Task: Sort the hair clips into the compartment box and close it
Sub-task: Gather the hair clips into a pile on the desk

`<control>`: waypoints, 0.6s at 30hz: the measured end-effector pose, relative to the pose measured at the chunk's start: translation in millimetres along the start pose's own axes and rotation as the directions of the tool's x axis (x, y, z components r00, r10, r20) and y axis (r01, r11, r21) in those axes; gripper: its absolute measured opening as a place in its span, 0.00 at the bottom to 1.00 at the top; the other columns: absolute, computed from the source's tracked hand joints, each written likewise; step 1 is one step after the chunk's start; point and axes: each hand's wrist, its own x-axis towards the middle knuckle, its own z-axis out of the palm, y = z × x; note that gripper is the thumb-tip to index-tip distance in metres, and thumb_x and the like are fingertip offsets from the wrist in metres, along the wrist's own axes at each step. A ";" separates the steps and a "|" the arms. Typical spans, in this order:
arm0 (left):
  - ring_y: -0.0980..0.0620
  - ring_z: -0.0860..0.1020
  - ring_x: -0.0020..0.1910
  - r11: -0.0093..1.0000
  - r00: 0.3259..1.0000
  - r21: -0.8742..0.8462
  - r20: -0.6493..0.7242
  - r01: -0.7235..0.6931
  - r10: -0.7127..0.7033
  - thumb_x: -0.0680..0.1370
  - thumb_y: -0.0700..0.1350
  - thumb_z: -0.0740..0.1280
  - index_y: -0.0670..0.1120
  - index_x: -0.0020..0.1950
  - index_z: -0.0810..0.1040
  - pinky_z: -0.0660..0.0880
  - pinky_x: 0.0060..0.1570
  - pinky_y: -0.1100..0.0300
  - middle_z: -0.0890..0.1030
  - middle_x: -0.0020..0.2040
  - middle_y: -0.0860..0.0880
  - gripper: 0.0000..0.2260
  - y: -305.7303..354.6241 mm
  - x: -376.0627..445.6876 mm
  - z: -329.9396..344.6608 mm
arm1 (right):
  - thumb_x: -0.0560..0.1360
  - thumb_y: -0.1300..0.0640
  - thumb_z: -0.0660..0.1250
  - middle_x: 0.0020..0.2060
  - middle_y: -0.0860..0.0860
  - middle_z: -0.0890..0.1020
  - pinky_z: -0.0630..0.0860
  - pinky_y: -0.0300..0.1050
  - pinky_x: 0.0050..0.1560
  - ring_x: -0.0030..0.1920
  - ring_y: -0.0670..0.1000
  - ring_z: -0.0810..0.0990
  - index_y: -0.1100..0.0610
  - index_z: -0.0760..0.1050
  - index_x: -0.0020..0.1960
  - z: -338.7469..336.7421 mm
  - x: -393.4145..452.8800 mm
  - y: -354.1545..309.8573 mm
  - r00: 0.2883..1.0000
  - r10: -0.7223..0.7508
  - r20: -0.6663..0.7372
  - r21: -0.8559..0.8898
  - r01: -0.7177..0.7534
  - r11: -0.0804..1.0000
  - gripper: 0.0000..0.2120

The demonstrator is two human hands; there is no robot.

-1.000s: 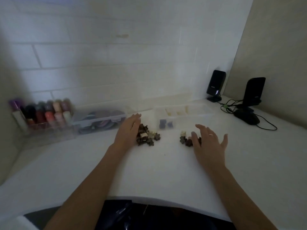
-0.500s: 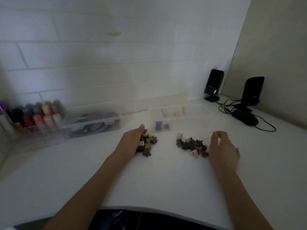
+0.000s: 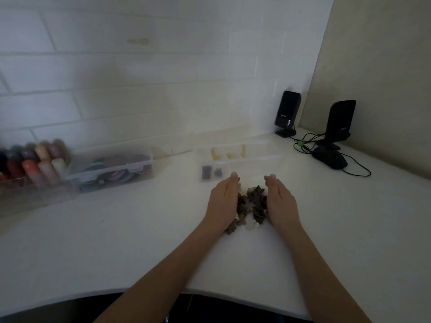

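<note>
Your white counter (image 3: pixel 116 241) carries the hair clips (image 3: pixel 253 205) just before the compartment box (image 3: pixel 238 163), speakers (image 3: pixel 288 113) beyond its right end.

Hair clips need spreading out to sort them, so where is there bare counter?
Bare counter lies left of the left hand, and right of the right hand before the mouse. Crowded: hair clips between the hands, below the compartment box.
</note>
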 end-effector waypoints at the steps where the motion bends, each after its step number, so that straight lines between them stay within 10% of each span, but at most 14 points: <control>1: 0.66 0.69 0.36 1.000 1.000 -0.016 -0.016 0.010 -0.010 0.83 0.54 0.50 0.48 0.46 0.71 0.64 0.38 0.81 0.70 0.36 0.61 0.15 2.1 2.3 5.1 | 0.81 0.45 0.46 0.60 0.55 0.77 0.63 0.44 0.59 0.61 0.54 0.73 0.56 0.73 0.63 -0.5 -0.5 -1.6 1.000 0.018 0.007 0.010 -0.018 1.000 0.23; 7: 0.76 0.70 0.34 0.997 0.999 -0.082 -0.046 0.011 -0.015 0.83 0.52 0.51 0.55 0.40 0.68 0.63 0.39 0.81 0.69 0.37 0.61 0.14 16.5 4.6 31.9 | 0.81 0.43 0.45 0.58 0.55 0.79 0.66 0.47 0.59 0.60 0.57 0.74 0.55 0.74 0.61 4.4 2.6 0.7 1.000 0.006 0.029 -0.106 -0.002 0.994 0.24; 14: 0.52 0.71 0.67 0.951 0.937 -0.293 -0.295 0.099 -0.188 0.83 0.49 0.51 0.43 0.66 0.75 0.61 0.66 0.63 0.75 0.66 0.48 0.19 4.1 7.6 11.3 | 0.77 0.37 0.45 0.67 0.51 0.72 0.59 0.44 0.67 0.69 0.54 0.67 0.54 0.65 0.70 -10.7 -3.0 9.1 0.996 0.037 -0.080 0.060 -0.033 0.998 0.30; 18: 0.53 0.73 0.64 0.908 0.912 -0.414 -0.344 0.064 -0.221 0.83 0.48 0.52 0.46 0.61 0.77 0.64 0.68 0.58 0.78 0.61 0.50 0.16 3.8 0.9 21.4 | 0.68 0.25 0.41 0.76 0.44 0.50 0.35 0.62 0.70 0.76 0.48 0.41 0.45 0.46 0.76 6.2 -17.2 2.3 0.982 -0.109 0.151 -0.490 0.171 0.855 0.41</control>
